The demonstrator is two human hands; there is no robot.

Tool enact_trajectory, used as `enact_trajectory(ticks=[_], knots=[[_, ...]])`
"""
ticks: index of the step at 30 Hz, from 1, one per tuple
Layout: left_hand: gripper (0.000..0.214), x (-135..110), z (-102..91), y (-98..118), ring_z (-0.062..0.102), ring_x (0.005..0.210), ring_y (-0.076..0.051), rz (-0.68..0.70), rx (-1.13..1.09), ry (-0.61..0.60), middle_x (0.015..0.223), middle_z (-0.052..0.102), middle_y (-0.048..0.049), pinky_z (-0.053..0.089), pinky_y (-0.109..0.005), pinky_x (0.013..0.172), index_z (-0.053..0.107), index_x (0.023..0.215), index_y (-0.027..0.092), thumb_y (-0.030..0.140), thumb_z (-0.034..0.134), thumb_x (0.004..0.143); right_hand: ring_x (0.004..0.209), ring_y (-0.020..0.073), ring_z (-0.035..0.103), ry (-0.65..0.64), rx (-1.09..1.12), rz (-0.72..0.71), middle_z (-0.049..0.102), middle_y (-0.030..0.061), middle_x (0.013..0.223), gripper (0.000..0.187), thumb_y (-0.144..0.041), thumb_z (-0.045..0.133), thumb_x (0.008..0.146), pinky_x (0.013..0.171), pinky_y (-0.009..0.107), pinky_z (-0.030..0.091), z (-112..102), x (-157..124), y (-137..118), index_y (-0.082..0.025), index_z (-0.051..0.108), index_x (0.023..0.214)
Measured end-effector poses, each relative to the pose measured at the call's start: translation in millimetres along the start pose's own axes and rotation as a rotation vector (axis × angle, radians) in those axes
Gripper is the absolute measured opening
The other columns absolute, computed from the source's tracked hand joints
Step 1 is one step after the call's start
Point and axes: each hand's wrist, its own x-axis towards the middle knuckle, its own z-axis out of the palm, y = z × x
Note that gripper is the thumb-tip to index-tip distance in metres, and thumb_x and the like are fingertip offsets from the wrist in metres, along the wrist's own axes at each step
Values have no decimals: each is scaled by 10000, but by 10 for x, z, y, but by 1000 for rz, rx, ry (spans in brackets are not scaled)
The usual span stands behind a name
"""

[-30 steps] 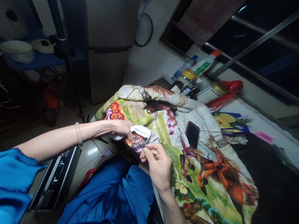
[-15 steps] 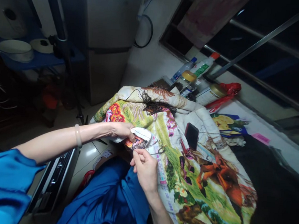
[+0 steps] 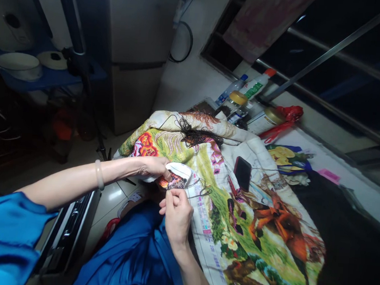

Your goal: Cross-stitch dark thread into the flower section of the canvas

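A large cross-stitch cloth (image 3: 218,197) with flowers, green ground and brown horse-like figures spreads over the table and hangs towards my lap. My left hand (image 3: 157,168) grips a folded edge of it, thumb on the stitched orange and dark patch, with the white underside curling up behind. Just below that fold, my right hand (image 3: 178,212) is closed in a pinch, thumb against forefinger. Whatever sits between those fingertips is too small to make out. Dark thread (image 3: 202,189) loops on the cloth right of the fold. A tangle of dark thread (image 3: 197,134) lies farther back.
A phone (image 3: 242,173) rests on the cloth. Behind it stand bottles (image 3: 232,89), a yellow-lidded jar (image 3: 238,99) and a red plastic bag (image 3: 289,115). A black case (image 3: 68,229) is on the floor at left, near a tripod (image 3: 86,77) and a fridge (image 3: 136,68).
My right hand has shifted slightly left and stays pinched just below the fold. My left hand keeps its grip on the cloth. The whole view has moved a little.
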Motion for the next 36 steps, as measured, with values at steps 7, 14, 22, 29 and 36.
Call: enact_trajectory(ticks=[7, 14, 22, 29, 36], knots=[[195, 14, -16, -7, 454, 389, -71, -4, -13, 13, 450, 537, 37, 335, -165, 394, 526, 544, 143, -46, 574, 541, 403, 145, 609, 63, 34, -31, 640, -4, 534, 205, -383, 484, 888, 447, 228, 483, 80, -15, 73, -197, 492, 801], [174, 23, -24, -19, 479, 404, -81, 4, -28, -9, 471, 566, 22, 357, -172, 409, 536, 570, 139, -32, 542, 537, 369, 126, 574, 46, 176, 12, 604, -47, 506, 169, -364, 479, 892, 417, 216, 463, 132, -1, 39, -201, 449, 861], [181, 39, -42, -54, 475, 403, -81, 42, -35, -23, 474, 563, 27, 341, -170, 394, 527, 592, 140, -23, 545, 516, 360, 109, 549, 68, 229, 22, 581, -61, 502, 180, -363, 492, 883, 410, 203, 443, 180, 31, 46, -206, 418, 834], [237, 63, -99, -77, 502, 445, -94, 59, 9, -56, 512, 570, 36, 350, -172, 409, 550, 664, 148, -17, 542, 494, 351, 110, 532, 35, 28, -21, 644, 1, 604, 261, -429, 461, 897, 406, 222, 432, -92, 65, -85, -180, 532, 868], [287, 71, -85, -91, 502, 475, -95, 114, 12, 2, 534, 544, 63, 363, -173, 412, 522, 683, 172, -28, 544, 479, 569, 167, 582, -189, -331, -272, 651, 42, 604, 313, -358, 471, 856, 555, 257, 421, -393, 431, -143, -174, 659, 686]])
